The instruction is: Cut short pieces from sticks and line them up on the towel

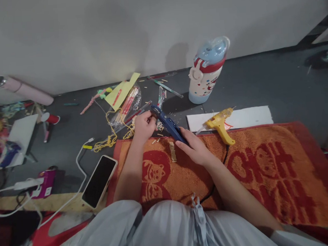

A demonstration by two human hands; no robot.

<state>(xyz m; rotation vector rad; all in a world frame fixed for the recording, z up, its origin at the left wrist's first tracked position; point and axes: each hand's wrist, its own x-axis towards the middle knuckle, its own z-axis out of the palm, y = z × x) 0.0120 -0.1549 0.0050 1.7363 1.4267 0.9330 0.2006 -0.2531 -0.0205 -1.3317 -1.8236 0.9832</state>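
My right hand [193, 147] is closed round the lower end of a long dark-blue hand tool, apparently a pair of shears [168, 123], which slants up and to the left. At the tool's far head, my left hand [145, 125] is closed in a pinch. Whatever its fingertips hold is too small and hidden to make out. Below the tool, a short row of small pale sticks [172, 152] lies on the orange towel [190, 177]. More short stick pieces [160, 127] are scattered under and behind the tool.
A yellow glue gun [220, 124] rests on a white strip [250, 117] at the right. Behind stands a drinking bottle [205, 75]. Leftward are bagged sticks [130, 103], yellow cord [105, 143], a phone [99, 182], a white cable [81, 162] and a pink flask [28, 91].
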